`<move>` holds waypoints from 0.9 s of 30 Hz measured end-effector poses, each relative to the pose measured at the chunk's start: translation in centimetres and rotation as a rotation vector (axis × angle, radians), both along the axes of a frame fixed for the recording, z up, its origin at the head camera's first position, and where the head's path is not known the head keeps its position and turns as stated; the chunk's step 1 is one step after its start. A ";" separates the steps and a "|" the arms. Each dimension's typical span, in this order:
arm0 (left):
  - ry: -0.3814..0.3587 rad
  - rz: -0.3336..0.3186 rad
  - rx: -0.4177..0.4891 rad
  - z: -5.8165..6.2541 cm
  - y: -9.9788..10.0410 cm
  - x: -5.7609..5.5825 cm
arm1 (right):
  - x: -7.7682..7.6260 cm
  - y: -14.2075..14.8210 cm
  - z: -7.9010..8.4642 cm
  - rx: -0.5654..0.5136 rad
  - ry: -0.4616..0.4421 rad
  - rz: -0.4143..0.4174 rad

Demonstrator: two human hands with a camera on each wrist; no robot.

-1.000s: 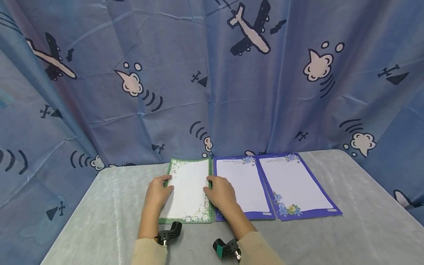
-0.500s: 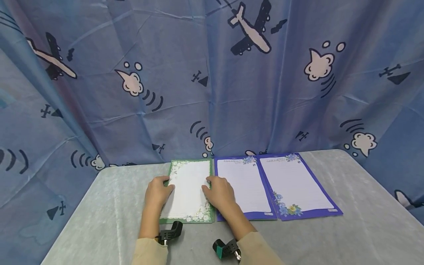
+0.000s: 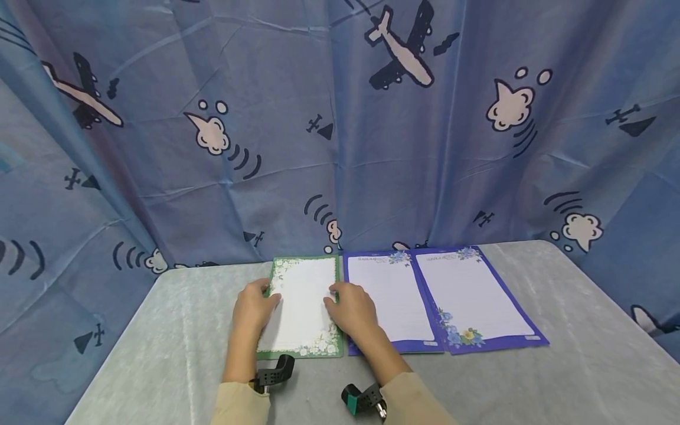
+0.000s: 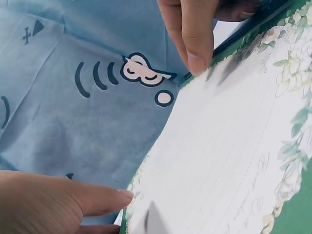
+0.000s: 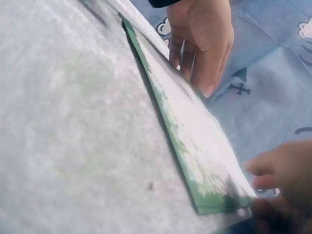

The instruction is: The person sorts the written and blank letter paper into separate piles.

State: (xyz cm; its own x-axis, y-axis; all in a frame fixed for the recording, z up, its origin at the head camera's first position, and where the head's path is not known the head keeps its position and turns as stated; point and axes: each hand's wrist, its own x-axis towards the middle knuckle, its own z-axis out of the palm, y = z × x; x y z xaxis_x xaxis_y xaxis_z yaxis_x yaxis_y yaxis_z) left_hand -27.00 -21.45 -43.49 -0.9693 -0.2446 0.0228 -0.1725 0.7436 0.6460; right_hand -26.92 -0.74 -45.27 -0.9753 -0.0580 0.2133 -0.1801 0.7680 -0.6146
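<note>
A stack of stationery paper point(image 3: 303, 313) with a green border and white flowers lies on the table, left of centre. My left hand point(image 3: 252, 310) is at its left edge, thumb near the rim of the sheet. At the right edge is my right hand point(image 3: 355, 308), its thumb extended to the border. In the right wrist view the left hand point(image 5: 204, 44) has fairly straight fingers beside the stack point(image 5: 195, 126). The right hand point(image 5: 287, 170) shows blurred there, its lower fingers partly hidden. Both hands touch the paper's sides.
Two purple-bordered sheets with blue flowers lie to the right: a nearer one point(image 3: 390, 301), partly under my right forearm, and a farther one point(image 3: 473, 295). A grey cloth covers the table point(image 3: 175, 330). A blue patterned curtain point(image 3: 297, 147) hangs behind.
The green-bordered stack has shifted very slightly, its sheets a little more even at the near edge. Both hands stay at its sides, with small finger movements.
</note>
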 end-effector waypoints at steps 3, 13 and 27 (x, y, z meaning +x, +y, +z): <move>0.004 -0.002 -0.014 0.1 0.2 0.0 | 0.1 0.0 0.3 -0.018 0.041 0.004; 0.040 -0.076 -0.016 0.9 1.4 0.0 | 0.0 2.3 1.6 -0.132 0.001 0.043; 0.137 -0.303 0.151 0.5 7.8 -0.1 | -0.4 10.7 1.5 -0.176 0.013 -0.057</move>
